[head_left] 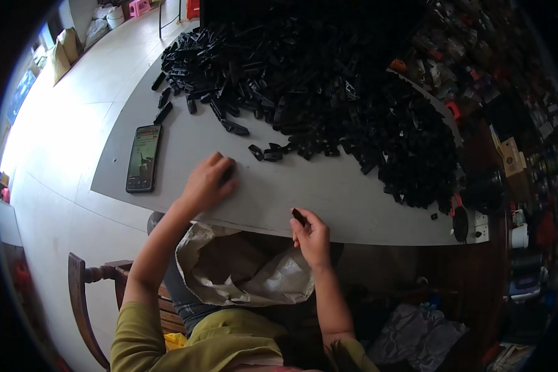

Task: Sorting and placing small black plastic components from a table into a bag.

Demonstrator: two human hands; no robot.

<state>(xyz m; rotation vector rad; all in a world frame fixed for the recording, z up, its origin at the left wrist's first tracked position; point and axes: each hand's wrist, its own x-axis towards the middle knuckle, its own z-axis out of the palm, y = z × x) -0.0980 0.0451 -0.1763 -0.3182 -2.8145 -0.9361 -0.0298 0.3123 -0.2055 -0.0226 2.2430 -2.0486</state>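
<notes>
My left hand (206, 185) is above the grey tabletop near its front edge, fingers curled round a dark piece (228, 173) that is partly hidden. Lower and to the right, my right hand (311, 238) pinches a small black plastic part (299, 216) between thumb and fingers, just over the table edge. Beyond both hands lies a big heap of black plastic parts (316, 93), long ones at the left and short blocky ones at the right. A few loose short parts (270, 152) sit at the heap's near side.
A phone (144, 159) with a lit screen lies at the table's left. An open whitish woven sack (248, 288) rests across my lap below the table edge. A wooden chair (99, 273) is at lower left. Cluttered shelves and a power strip (481, 227) are at the right.
</notes>
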